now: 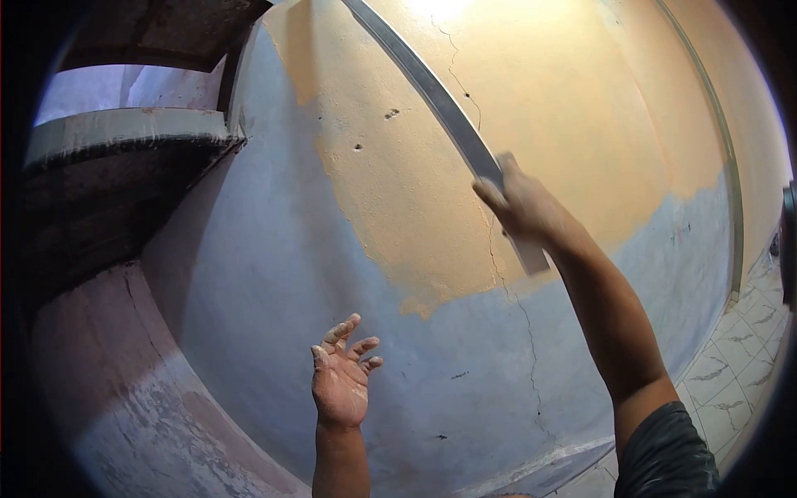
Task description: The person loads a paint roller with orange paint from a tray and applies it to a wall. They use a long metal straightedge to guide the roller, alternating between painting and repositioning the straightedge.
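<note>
My right hand (531,206) is closed around a long, flat grey straightedge (440,108), near its lower end. The tool slants up and to the left over the wall, and its upper end runs out of view at the top. Lower down and to the left, my left hand (342,386) is raised with its palm showing and its fingers spread and slightly curled. Whitish dust coats those fingers, and nothing is in them. Behind both hands stands a wall with a yellow-orange painted patch (573,108) above a bluish-grey part (266,274).
A thin crack (531,357) runs down the wall, with small holes (358,148) to its left. A dark-edged shelf (124,137) juts out at the left. Marbled floor tiles (730,398) show at the right, beside a vertical strip (734,216) on the wall.
</note>
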Demonstrator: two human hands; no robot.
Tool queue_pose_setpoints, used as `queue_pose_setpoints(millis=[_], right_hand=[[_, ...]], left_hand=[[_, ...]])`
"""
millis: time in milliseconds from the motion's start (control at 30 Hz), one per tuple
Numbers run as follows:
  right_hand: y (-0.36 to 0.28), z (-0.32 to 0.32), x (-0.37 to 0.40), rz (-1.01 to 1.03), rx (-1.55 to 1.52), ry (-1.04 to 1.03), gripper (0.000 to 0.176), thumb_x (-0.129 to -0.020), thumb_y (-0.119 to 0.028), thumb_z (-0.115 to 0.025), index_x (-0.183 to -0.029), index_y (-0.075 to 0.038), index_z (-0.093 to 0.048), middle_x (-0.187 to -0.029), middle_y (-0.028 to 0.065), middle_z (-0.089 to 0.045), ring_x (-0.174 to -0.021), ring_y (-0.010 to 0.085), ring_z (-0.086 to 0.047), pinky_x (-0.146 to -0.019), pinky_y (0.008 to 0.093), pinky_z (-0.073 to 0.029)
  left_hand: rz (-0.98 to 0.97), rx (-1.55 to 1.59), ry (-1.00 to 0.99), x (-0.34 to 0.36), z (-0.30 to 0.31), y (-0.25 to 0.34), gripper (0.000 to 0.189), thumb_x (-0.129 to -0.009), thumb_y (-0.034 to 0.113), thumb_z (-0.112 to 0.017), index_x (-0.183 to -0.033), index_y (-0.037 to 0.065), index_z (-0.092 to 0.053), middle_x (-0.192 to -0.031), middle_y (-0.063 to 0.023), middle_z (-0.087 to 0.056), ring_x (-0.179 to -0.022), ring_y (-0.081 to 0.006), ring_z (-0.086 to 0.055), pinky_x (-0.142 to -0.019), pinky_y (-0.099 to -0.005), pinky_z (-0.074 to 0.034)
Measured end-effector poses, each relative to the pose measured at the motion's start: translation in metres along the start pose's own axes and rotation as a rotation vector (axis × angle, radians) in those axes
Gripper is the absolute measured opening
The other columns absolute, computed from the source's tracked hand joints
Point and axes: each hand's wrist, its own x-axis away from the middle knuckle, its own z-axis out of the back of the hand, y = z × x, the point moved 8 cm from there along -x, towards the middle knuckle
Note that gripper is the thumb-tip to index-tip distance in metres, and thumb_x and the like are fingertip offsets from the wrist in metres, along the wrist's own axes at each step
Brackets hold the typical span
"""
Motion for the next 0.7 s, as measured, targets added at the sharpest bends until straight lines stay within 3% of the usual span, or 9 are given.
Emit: queue_pose_setpoints(millis=[100,267,533,600,700], right_hand=[[0.025,-0.006,0.044,-0.06,0.005,-0.051,0.065,-0.098,-0.04,-0.045,-0.132,0.014,-0.03,-0.098,0.0399,-0.06,-0.1,0.0475,-0.062,-0.091,0.0502,-0.048],[0.047,-0.016,0.093,-0.091,-0.014,0.007,0.059,-0.097,-0.034,-0.049,-0.13,0.012,-0.033,-0.098,0.0398,-0.06,-0.099,0.0495,-0.061,-0.09,0.0505,-0.047],[0.011,-0.005,0.025,-0.026,-0.016,-0.029,0.062,-0.098,-0.034,-0.047,-0.133,0.014,-0.029,-0.099,0.0401,-0.06,-0.099,0.0487,-0.062,-0.091,0.0492,-0.048],[-0.002,-0.006,-0.004,0.065,0.018,0.043,0.069,-0.099,-0.04,-0.046,-0.135,0.014,-0.026,-0.085,0.0334,-0.064,-0.064,0.0304,-0.068,-0.065,0.0418,-0.055],[-0.019,-0.006,-0.036,0.109,-0.008,0.078,0.068,-0.1,-0.04,-0.045,-0.133,0.016,-0.026,-0.084,0.0347,-0.063,-0.066,0.0297,-0.068,-0.066,0.0417,-0.055]], left_hand=[[-0.002,0.04,0.025,-0.001,-0.003,-0.006,0.056,-0.097,0.056,-0.038,-0.125,0.009,-0.052,-0.132,-0.0092,-0.051,-0.104,-0.0233,-0.057,-0.078,-0.035,-0.053],[0.012,0.068,0.012,-0.003,-0.004,-0.013,0.056,-0.097,0.055,-0.038,-0.125,0.008,-0.052,-0.132,-0.0099,-0.051,-0.104,-0.0232,-0.057,-0.078,-0.0353,-0.053],[0.002,0.074,0.004,-0.001,-0.007,-0.013,0.056,-0.097,0.055,-0.039,-0.125,0.008,-0.052,-0.131,-0.0108,-0.051,-0.104,-0.0236,-0.058,-0.078,-0.0355,-0.053],[0.001,0.072,0.009,-0.001,-0.006,-0.011,0.056,-0.097,0.055,-0.039,-0.125,0.009,-0.052,-0.131,-0.0108,-0.051,-0.104,-0.0237,-0.058,-0.078,-0.0357,-0.053],[0.009,0.06,0.017,0.001,-0.005,-0.012,0.056,-0.097,0.055,-0.039,-0.125,0.009,-0.052,-0.131,-0.0105,-0.051,-0.104,-0.0235,-0.058,-0.078,-0.0357,-0.053]])
